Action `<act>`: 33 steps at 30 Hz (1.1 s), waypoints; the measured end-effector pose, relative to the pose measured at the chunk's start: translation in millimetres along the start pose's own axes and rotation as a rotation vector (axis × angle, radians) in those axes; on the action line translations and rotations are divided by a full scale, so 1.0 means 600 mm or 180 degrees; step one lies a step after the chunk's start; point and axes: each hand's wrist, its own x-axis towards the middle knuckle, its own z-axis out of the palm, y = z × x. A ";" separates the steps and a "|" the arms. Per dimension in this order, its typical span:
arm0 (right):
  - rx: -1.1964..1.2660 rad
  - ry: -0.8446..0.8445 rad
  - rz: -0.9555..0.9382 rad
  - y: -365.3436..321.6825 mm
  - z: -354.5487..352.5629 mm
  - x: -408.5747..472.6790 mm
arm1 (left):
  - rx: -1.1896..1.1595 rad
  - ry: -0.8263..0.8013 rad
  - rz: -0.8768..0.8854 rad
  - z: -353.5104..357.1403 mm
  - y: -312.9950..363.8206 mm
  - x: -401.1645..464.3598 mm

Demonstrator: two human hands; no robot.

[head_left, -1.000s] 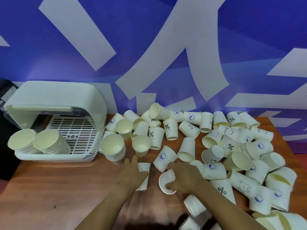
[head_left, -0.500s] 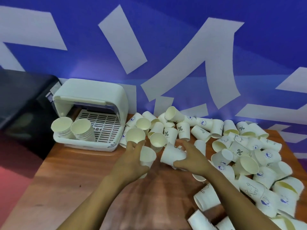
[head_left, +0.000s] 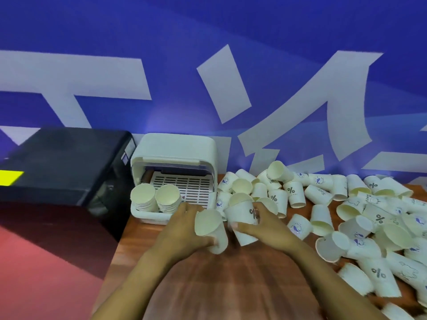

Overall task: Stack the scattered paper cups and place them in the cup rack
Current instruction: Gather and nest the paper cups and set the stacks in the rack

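Beyond my grip, a blue wall (head_left: 300, 31) fills the whole upper view, painted with large pale grey-white strokes (head_left: 223, 83) that slant across it like pieces of big letters. Under my grip lies a brown wooden table (head_left: 208, 285) with visible grain, its far edge against that wall. To the left of my grip, off the table's edge, stands a black box-like cabinet (head_left: 64, 162) with a yellow patch (head_left: 10, 177) on its left side. Below it, left and nearer, the floor (head_left: 46, 273) looks reddish pink.

White cups (head_left: 321, 217), some with black % marks; white rack (head_left: 175, 151); brown wood table (head_left: 231, 285); blue-and-white wall (head_left: 208, 42).
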 end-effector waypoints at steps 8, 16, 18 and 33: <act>0.0107 0.0191 0.0072 -0.107 0.124 0.033 | -0.0087 -0.0052 -0.0077 -0.120 -0.135 0.015; -0.0375 0.0352 -0.0073 -0.177 0.213 0.069 | -0.0063 -0.0153 -0.0151 -0.195 -0.232 0.017; -0.0259 0.0256 -0.0045 -0.192 0.218 0.077 | -0.0106 -0.0080 -0.0137 -0.210 -0.240 0.023; 0.0271 0.0837 -0.0608 -0.209 0.248 0.180 | 0.0183 0.0668 0.0036 -0.217 -0.247 0.098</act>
